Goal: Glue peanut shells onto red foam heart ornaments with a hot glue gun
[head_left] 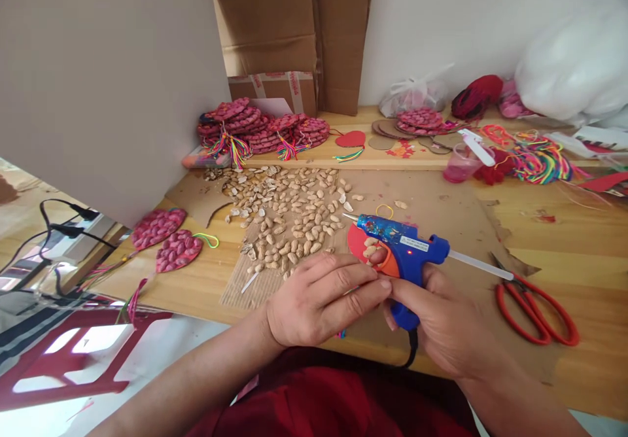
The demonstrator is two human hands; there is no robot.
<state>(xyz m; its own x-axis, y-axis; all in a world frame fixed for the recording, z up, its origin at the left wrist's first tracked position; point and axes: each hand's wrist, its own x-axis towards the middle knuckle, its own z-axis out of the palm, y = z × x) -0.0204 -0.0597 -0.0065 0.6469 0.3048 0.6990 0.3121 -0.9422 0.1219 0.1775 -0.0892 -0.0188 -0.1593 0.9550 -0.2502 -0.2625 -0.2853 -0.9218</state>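
Note:
My right hand (449,319) is wrapped round the handle of a blue hot glue gun (417,270) with an orange trigger. Its metal nozzle points left, a small red light glows on its side, and a white glue stick (481,264) sticks out of the back. My left hand (328,299) is closed, fingers together, at the edge of a red cutout (356,239) bearing a few peanuts (371,248). The gun and my fingers cover much of that cutout. The left fingertips meet the right hand below the trigger.
Loose peanuts (314,218) and shells spread over cardboard (441,201). Red-handled scissors (534,313) lie right. Pink peanut-covered pieces (179,251) lie left, with more stacked (255,129) at the back. A plastic cup (458,165) and colourful cords (544,162) stand back right.

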